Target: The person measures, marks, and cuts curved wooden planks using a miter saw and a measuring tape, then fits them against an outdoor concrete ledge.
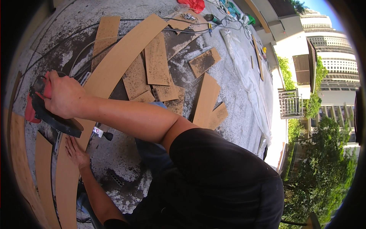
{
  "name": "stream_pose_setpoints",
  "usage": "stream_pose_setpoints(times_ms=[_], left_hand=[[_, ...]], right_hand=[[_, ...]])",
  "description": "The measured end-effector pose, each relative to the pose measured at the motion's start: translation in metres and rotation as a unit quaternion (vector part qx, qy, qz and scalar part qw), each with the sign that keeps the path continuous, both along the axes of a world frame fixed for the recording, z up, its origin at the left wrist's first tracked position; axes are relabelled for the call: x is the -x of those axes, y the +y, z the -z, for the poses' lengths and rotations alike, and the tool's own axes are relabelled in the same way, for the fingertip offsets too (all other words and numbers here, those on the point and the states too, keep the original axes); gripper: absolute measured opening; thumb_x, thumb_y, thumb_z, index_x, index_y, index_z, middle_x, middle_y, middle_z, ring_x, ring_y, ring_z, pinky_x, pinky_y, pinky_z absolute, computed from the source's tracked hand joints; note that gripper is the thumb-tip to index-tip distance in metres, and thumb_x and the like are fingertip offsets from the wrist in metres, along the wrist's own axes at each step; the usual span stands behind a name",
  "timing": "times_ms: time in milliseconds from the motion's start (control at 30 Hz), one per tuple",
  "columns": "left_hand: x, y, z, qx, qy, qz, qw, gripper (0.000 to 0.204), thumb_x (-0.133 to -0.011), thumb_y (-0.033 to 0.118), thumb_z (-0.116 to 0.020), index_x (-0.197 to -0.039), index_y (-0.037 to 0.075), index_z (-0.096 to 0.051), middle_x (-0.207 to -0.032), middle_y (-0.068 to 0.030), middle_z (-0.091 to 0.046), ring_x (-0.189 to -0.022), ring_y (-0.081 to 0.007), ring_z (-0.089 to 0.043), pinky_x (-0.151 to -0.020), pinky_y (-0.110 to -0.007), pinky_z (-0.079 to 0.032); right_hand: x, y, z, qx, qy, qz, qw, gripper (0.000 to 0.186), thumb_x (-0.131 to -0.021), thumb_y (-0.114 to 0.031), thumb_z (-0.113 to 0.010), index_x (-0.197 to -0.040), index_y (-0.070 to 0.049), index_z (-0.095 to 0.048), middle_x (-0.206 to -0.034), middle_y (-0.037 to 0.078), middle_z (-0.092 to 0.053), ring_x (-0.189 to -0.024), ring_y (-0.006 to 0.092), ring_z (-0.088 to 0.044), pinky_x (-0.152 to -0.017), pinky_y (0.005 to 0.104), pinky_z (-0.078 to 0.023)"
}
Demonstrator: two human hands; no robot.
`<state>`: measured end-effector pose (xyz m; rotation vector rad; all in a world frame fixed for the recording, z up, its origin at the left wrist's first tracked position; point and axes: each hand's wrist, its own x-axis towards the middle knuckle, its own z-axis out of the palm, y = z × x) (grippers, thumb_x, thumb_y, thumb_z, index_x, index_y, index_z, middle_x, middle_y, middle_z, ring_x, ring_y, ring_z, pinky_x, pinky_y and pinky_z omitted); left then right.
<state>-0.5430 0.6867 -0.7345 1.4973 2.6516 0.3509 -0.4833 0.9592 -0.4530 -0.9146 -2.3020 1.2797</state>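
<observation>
My right hand (63,95) grips the handle of a red and black power saw (53,122), whose base rests over a long light-brown board (70,179) at the left. My left hand (77,152) lies on that board just below the saw, fingers stretched out and pressed to its surface. A clamp (100,134) with a white body and black knob sticks out beside the board. A metal rail (58,141) shows in part under the saw, and a shorter board (44,171) lies alongside on the left.
Dusty board offcuts (156,61) lie scattered on the stained concrete floor (240,129). Black cables (179,30) run across the top, near a red bag (190,5). A crumpled plastic sheet (240,72) stretches along the right, beside a metal railing (289,103), greenery and buildings.
</observation>
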Motion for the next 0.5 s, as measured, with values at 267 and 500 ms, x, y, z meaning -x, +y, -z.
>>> stream_pose_setpoints(times_ms=[267,500], left_hand=[[0.006,-0.018,-0.014,0.047,-0.029,-0.046,0.997,0.097,-0.081,-0.008,-0.066,-0.164,0.015,-0.023,-0.171,-0.0091,-0.022,-0.158,-0.0303,-0.019,-0.127,-0.052,-0.012],[0.011,-0.012,-0.005,-0.01,-0.008,-0.03,0.999,0.078,-0.085,0.002,-0.059,-0.158,0.013,-0.037,-0.166,-0.0067,-0.032,-0.155,-0.0259,-0.028,-0.126,-0.046,-0.019]], right_hand=[[0.018,-0.016,0.004,0.014,0.005,-0.016,1.0,0.061,-0.08,-0.026,-0.071,-0.128,0.006,-0.051,-0.097,0.032,-0.07,-0.094,0.0508,-0.068,-0.088,0.0517,-0.055],[0.011,-0.018,0.005,0.021,0.045,-0.032,0.998,0.051,-0.093,-0.027,-0.073,-0.13,0.005,-0.059,-0.1,0.016,-0.074,-0.074,0.0199,-0.075,-0.069,0.0309,-0.059]])
